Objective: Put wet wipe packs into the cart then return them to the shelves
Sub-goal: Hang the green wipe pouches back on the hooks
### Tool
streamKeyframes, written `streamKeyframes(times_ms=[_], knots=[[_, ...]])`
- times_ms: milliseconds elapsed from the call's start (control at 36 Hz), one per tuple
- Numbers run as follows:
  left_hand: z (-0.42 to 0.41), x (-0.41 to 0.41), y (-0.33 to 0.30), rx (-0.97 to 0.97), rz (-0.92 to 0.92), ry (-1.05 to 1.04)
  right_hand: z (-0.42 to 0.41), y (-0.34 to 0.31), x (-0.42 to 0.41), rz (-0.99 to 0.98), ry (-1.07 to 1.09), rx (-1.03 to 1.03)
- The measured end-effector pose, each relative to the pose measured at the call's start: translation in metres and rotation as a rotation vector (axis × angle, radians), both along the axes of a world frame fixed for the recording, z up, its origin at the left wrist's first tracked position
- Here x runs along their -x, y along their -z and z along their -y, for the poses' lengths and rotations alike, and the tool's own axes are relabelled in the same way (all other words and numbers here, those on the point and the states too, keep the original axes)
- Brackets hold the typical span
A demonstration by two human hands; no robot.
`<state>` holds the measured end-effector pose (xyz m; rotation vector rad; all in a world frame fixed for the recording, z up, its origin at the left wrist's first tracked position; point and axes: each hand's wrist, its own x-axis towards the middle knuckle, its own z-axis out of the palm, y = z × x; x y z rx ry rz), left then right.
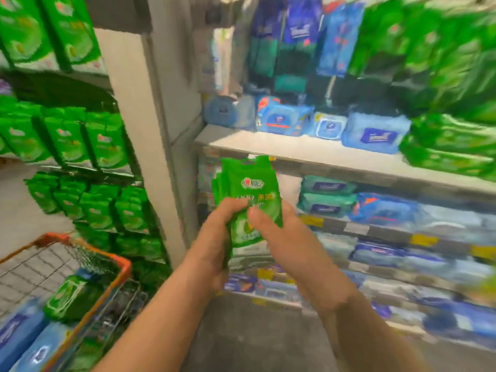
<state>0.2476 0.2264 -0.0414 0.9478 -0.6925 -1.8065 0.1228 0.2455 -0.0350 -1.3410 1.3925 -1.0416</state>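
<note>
1. Between my two hands, in front of the shelf edge [308,154], I hold a bunch of small green wet wipe packs [249,189] upright, long axis vertical, hang-hole tabs at the top and printed face toward me.
2. My left hand [214,237] grips the bunch's left edge with curled fingers [233,205]; my right hand [284,237] pinches the lower right, thumb across the front.
3. How many packs are in the bunch I cannot count; only staggered left edges show behind the front one, and my fingers hide its lower part.
4. Left of and below my fingers, the orange-rimmed cart [118,261] is cut off by the frame; a green pack [72,296] and blue packs [24,342] lie in it.
5. Beyond my fingers, blue packs on the shelf [375,132] are blurred and their print is unreadable; the hanging green packs [107,140] to the left are blocky.
</note>
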Motion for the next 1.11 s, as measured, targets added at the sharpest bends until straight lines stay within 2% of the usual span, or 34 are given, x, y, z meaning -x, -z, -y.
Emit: streamKeyframes(times_ms=[139,333,417,472,556,722,917,1111], knots=[[0.002,0.072,-0.014,0.034,0.019,0.085,-0.004,-0.008,0.069,0.034,0.15,0.006],[0.016,0.135,-0.031,0.065,0.075,0.147,0.008,-0.009,0.123,0.087,0.43,0.097],[0.032,0.153,-0.034,0.066,0.087,0.178,0.017,-0.013,0.14,0.246,0.444,0.113],[0.045,0.162,-0.034,0.078,0.1,0.197,0.025,-0.015,0.15,0.276,0.443,0.139],[0.068,0.174,-0.032,0.12,0.14,0.226,0.042,-0.017,0.165,0.257,0.461,0.153],[0.124,0.191,-0.036,0.091,0.058,0.248,0.098,-0.026,0.183,0.201,0.557,0.201],[0.189,0.199,-0.045,0.121,-0.065,0.297,0.156,-0.038,0.194,0.111,0.503,0.266],[0.228,0.201,-0.047,0.146,-0.068,0.359,0.189,-0.057,0.209,0.235,0.583,0.443]])
